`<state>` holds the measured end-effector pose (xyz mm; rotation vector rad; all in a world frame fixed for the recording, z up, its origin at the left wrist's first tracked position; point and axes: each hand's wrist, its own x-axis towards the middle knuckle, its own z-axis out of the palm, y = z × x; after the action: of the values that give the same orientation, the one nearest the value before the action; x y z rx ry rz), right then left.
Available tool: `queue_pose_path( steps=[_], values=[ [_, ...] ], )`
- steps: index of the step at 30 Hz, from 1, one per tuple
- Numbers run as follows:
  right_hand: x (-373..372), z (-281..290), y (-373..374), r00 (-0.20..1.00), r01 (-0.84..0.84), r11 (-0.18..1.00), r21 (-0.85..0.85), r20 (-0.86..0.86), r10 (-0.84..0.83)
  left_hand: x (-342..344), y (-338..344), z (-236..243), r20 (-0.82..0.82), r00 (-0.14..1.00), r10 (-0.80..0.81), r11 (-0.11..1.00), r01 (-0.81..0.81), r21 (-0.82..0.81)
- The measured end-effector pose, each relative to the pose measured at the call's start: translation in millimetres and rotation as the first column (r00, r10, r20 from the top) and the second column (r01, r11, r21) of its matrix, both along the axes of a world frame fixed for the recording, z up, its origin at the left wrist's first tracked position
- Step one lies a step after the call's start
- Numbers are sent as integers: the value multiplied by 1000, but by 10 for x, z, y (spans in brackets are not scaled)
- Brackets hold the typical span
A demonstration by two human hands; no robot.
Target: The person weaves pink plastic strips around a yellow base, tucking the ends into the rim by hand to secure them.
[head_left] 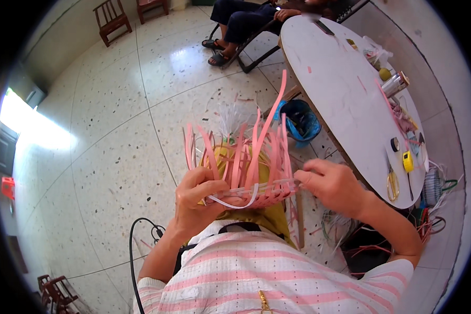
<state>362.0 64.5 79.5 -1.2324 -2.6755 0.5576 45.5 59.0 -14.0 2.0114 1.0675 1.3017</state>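
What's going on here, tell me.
A person in a striped top grips one end of a part-woven pink basket with the left hand; the right hand is at the other. Pink strips stand up unwoven, and a white strip loops across the near side. Gold-handled scissors and a yellow tape measure lie on the white table.

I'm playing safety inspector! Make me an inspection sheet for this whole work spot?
Surface: white table at the right; the weaving is in the hands, above the lap.
Job's things: part-woven pink piece, loose strips sticking up; a white strip loops over its near side.
Clutter: scissors, yellow tape measure and scraps on the table; blue-lined bin beside it.
Grippers: left hand grips the piece's left end; right hand is at its right end, grip unclear.
Cables: black cable by the left arm.
Surroundings: seated person, wooden chair.
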Motion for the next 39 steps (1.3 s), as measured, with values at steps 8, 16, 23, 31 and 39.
queue_pose_path(
  steps=[8, 16, 23, 31, 39],
  values=[
    [-519, -154, -132, 986, 32, 963, 268, -166, 13, -10, -5, -77, 1, 1000, -10, 1000, 10, 2],
    [-582, -302, -80, 951, 105, 987, 126, -304, -62, -15, -24, -53, 26, 999, 47, 999, -47, -2],
    [-566, -288, -44, 951, 79, 996, -36, -297, -86, -13, -21, -69, -13, 996, 93, 992, -91, 91],
    [-713, -325, -54, 953, 63, 990, 122, -301, -24, -30, -13, -62, 40, 998, 39, 998, -41, 49],
    [-767, -339, -84, 973, 7, 985, 173, -230, 34, -62, -16, -73, 89, 996, 0, 999, 4, -40]
  ],
)
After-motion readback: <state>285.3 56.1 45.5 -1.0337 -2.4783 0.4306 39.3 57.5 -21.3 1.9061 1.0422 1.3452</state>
